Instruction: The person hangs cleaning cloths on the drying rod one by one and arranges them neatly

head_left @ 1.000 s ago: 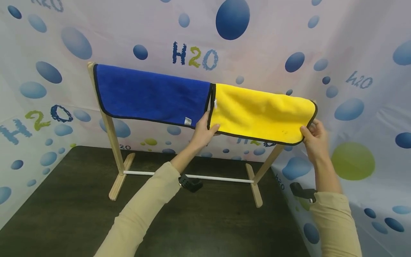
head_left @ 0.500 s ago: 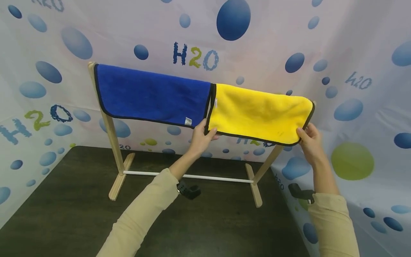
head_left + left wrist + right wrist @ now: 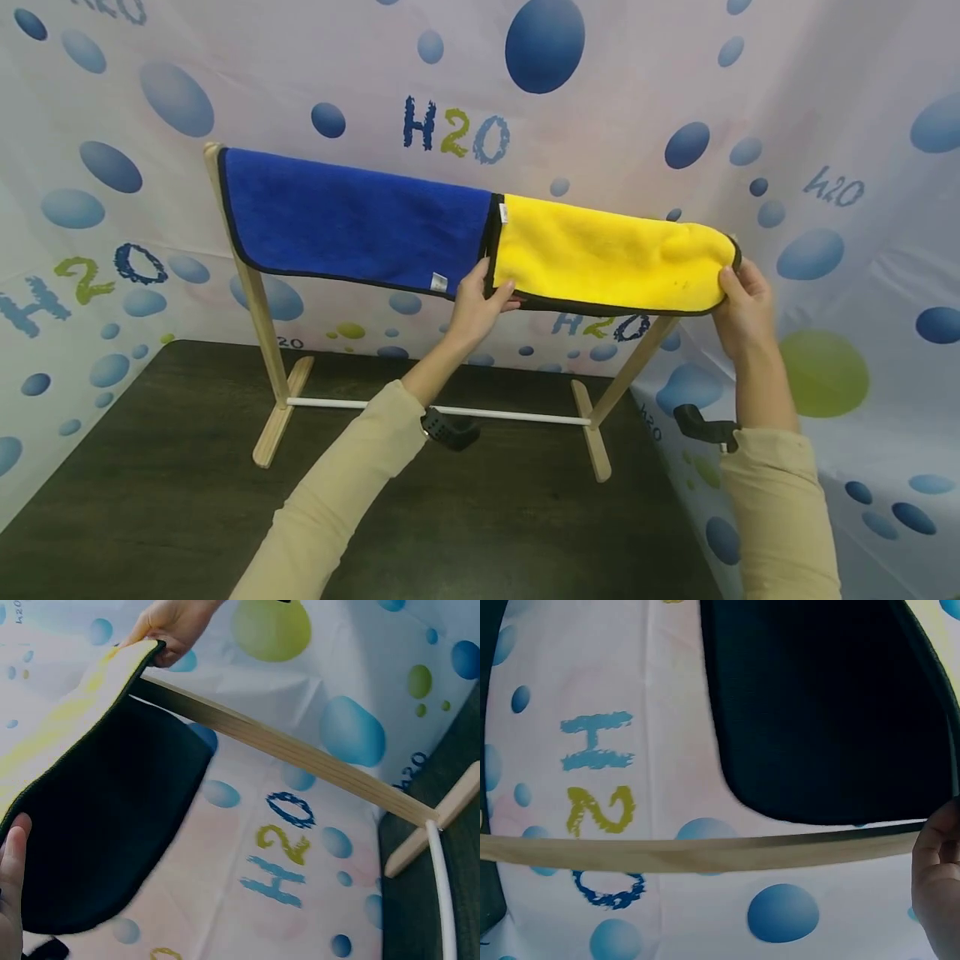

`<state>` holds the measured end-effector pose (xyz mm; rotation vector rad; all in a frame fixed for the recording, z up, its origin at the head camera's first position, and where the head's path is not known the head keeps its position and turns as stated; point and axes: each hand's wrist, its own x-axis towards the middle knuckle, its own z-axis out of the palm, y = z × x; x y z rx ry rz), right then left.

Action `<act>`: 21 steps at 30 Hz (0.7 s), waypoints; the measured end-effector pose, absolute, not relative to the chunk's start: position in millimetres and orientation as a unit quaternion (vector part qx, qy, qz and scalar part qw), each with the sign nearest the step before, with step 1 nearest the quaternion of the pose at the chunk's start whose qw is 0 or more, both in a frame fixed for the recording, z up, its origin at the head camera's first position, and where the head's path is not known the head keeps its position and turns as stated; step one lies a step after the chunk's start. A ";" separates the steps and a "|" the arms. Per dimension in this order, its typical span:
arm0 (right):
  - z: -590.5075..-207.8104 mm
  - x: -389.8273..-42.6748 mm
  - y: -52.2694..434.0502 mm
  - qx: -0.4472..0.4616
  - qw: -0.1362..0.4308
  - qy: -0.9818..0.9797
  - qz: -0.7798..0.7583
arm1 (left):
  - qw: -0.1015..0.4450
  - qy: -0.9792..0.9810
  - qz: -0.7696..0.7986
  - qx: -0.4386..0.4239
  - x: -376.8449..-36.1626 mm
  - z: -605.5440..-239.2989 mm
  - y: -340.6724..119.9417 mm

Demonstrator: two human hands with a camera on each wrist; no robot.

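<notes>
A yellow towel (image 3: 611, 254) with black edging hangs over the right half of a wooden rack (image 3: 264, 337). My left hand (image 3: 474, 308) pinches its lower left corner, thumb in front. At the lower right corner my right hand (image 3: 746, 308) pinches the edge, its thumb on the yellow face and its fingers mostly hidden behind. The front flap is held out from the rack, and in the left wrist view a dark rear flap (image 3: 112, 817) hangs behind it. Beside it a blue towel (image 3: 352, 221), also black-edged, drapes over the left half, close to my left hand.
The rack stands on a dark tabletop (image 3: 420, 525) on two wooden feet, joined low down by a white rod (image 3: 517, 414). A printed sheet (image 3: 600, 125) with blue dots and lettering closes off the back and both sides. Each wrist carries a black camera mount.
Both hands have risen slightly, the right also moving outward to the right. The yellow towel's front lower edge has come up, and its right side now bulges near the top.
</notes>
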<state>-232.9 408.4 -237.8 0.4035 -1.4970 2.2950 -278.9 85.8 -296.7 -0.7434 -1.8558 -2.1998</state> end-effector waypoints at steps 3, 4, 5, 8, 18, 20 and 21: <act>-248.1 -229.5 411.1 0.144 0.183 -0.536 0.811 | 0.081 -0.625 -0.738 -0.242 -278.6 -302.4 85.6; -252.2 -228.6 412.0 0.144 0.182 -0.537 0.811 | 0.081 -0.625 -0.738 -0.241 -278.7 -304.5 85.6; -256.3 -228.2 412.8 0.143 0.180 -0.536 0.812 | 0.082 -0.625 -0.738 -0.240 -279.0 -306.6 85.5; -268.6 -227.6 413.8 0.135 0.181 -0.543 0.809 | 0.081 -0.624 -0.740 -0.238 -279.7 -312.7 85.2; -289.7 -231.2 413.0 0.112 0.178 -0.572 0.793 | 0.070 -0.613 -0.753 -0.229 -281.3 -327.5 83.7; -293.1 -230.5 413.3 0.111 0.179 -0.576 0.790 | 0.072 -0.610 -0.754 -0.233 -281.6 -330.3 84.1; -294.9 -229.9 413.8 0.110 0.181 -0.584 0.784 | 0.075 -0.610 -0.753 -0.236 -281.9 -332.3 84.5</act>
